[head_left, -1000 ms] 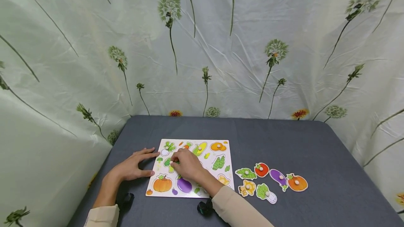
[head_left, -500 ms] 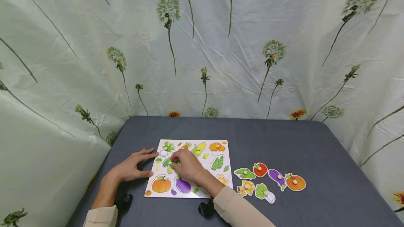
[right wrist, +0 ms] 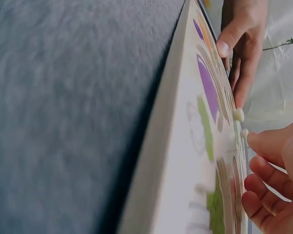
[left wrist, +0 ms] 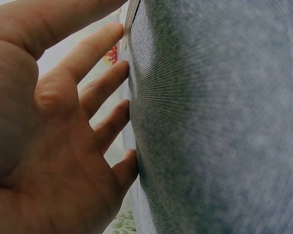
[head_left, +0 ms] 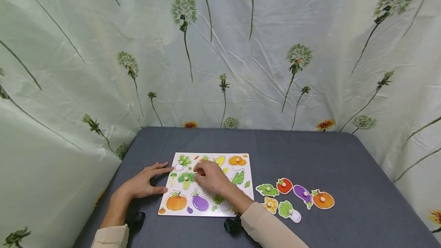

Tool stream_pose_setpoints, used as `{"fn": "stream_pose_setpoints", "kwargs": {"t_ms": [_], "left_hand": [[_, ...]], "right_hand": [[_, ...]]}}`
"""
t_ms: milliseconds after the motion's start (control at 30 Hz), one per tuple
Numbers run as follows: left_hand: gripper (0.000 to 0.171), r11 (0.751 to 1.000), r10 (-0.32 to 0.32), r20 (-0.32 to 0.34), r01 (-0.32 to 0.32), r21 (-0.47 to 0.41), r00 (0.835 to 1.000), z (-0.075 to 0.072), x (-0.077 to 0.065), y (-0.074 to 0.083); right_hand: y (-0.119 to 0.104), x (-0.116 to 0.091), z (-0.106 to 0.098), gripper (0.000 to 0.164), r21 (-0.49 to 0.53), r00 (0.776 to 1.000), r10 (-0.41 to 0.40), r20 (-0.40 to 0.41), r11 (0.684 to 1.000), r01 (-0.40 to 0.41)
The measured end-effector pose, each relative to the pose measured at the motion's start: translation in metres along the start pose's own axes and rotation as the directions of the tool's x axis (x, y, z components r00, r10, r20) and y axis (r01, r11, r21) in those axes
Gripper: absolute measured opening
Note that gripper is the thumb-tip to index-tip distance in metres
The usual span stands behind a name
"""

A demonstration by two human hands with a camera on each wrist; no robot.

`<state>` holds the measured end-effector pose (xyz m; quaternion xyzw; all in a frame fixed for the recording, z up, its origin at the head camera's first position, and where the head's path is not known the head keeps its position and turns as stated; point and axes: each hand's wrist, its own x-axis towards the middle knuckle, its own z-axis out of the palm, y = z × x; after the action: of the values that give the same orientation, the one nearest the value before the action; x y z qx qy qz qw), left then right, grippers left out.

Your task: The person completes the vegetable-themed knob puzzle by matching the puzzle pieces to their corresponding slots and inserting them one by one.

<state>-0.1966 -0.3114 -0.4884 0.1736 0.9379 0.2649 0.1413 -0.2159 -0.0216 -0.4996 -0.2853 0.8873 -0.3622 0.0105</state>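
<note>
The fingers of your right hand (head_left: 213, 179) are loosely bent, with a gap to the thumb and no piece between; whether a fingertip touches a knob, I cannot tell. Your left hand (head_left: 146, 182) is spread, tips at the board's left side. Just beside your right thumb, the broccoli piece (head_left: 186, 184) sits in the puzzle board (head_left: 201, 213), which lies nearer the surface's left edge than its right. This piece looks light, stiff and smooth, so hold it by its round knob (head_left: 186, 178). The board's thick pale side looks wooden. Toward the surface's right edge lie flat, white-rimmed pieces, like the eggplant piece (head_left: 301, 193), on grey, fabric-like surface (head_left: 351, 171).
</note>
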Motion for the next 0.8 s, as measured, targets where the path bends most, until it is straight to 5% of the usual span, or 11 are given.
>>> {"fn": "stream_pose_setpoints", "kwargs": {"t_ms": [800], "left_hand": [[0.078,1.000,-0.015,0.008,0.015,0.000,1.000,0.001,0.000,-0.001]], "right_hand": [[0.029,-0.042,-0.059,0.014,-0.038,0.997,0.057,-0.050,0.997,-0.059]]}}
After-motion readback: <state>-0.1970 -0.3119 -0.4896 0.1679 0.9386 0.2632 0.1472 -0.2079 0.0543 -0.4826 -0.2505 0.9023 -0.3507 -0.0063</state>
